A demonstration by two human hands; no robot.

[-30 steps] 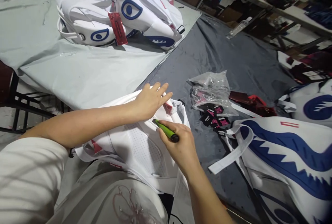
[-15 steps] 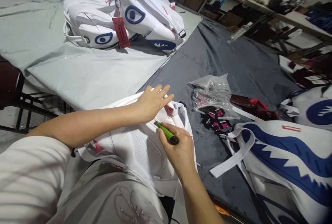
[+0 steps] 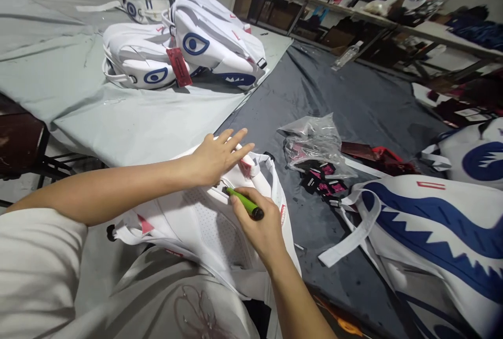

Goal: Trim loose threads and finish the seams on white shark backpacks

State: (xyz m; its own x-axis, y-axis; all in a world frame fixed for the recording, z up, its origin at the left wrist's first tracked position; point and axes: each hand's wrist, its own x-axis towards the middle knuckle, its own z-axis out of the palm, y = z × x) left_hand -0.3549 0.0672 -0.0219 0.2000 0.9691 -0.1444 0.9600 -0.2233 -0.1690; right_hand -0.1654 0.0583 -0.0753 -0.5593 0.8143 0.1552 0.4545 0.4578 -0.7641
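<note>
A white backpack (image 3: pixel 188 218) with a perforated back panel lies in front of me, against my body. My left hand (image 3: pixel 220 158) rests flat on its upper part, palm down, fingers spread. In my right hand (image 3: pixel 259 218) is a green pen-shaped tool with black ends (image 3: pixel 245 203), its exact kind unclear. The tool's dark tip meets the white fabric beside my left palm. A red tag (image 3: pixel 247 165) shows on the backpack just past my left fingers.
White backpacks with blue eyes (image 3: pixel 218 48) stand on the pale cloth at the back left. A clear plastic bag (image 3: pixel 310 142) and black-and-pink tags (image 3: pixel 324 181) lie right of my hands. A shark-mouth backpack (image 3: pixel 436 234) fills the right side. Orange-handled scissors (image 3: pixel 348 326) lie low at the front edge.
The view has tilted up and shifted slightly. Both hands and the green tool have moved a little left in view, with the tool's tip still at the fabric.
</note>
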